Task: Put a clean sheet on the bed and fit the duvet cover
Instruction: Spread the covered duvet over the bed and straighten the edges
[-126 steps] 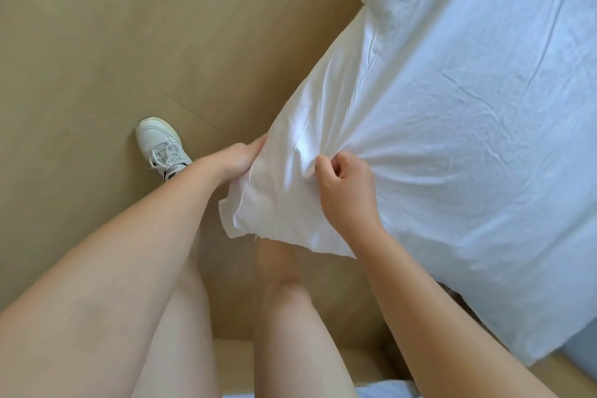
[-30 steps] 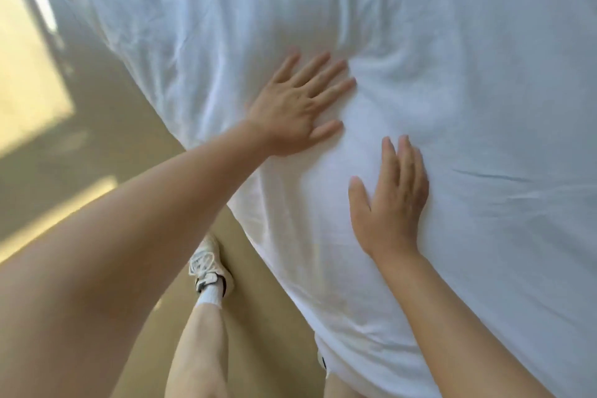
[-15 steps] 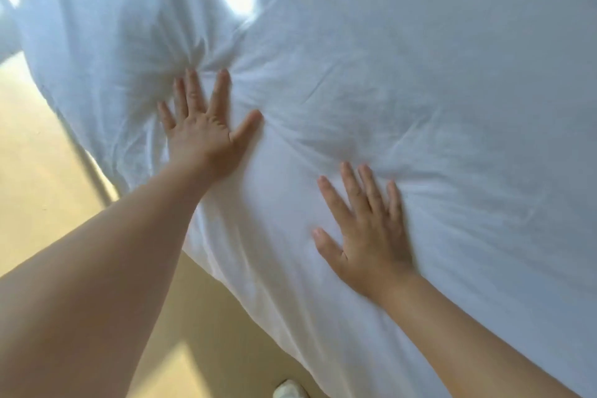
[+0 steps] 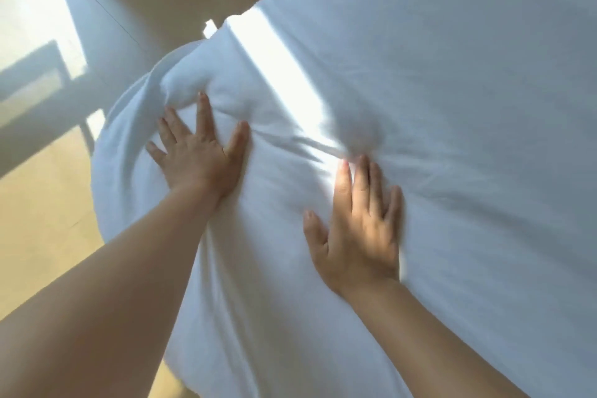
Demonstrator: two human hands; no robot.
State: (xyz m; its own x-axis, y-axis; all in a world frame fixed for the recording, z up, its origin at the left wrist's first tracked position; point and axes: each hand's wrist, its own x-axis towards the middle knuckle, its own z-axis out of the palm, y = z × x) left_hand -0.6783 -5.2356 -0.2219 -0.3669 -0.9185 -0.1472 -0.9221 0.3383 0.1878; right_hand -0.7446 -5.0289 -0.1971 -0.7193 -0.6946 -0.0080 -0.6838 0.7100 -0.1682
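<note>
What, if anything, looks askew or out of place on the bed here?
Only rumpling. The white sheet is bunched into a lump at the corner just beyond the left hand, and creases run between that hand and the right hand. Both hands lie flat on the fabric. No stain or tear shows.

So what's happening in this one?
A person is making a bed. Both hands lie flat, fingers spread, on the white bedding: the left hand presses near the bunched, rounded corner at the bed's edge, and the right hand presses further in, where creases fan out. Neither hand has a grip on the fabric. A strip of sunlight crosses the bedding, and the wooden floor shows on the left. Whether this is the sheet or the duvet cover is not clear.
</note>
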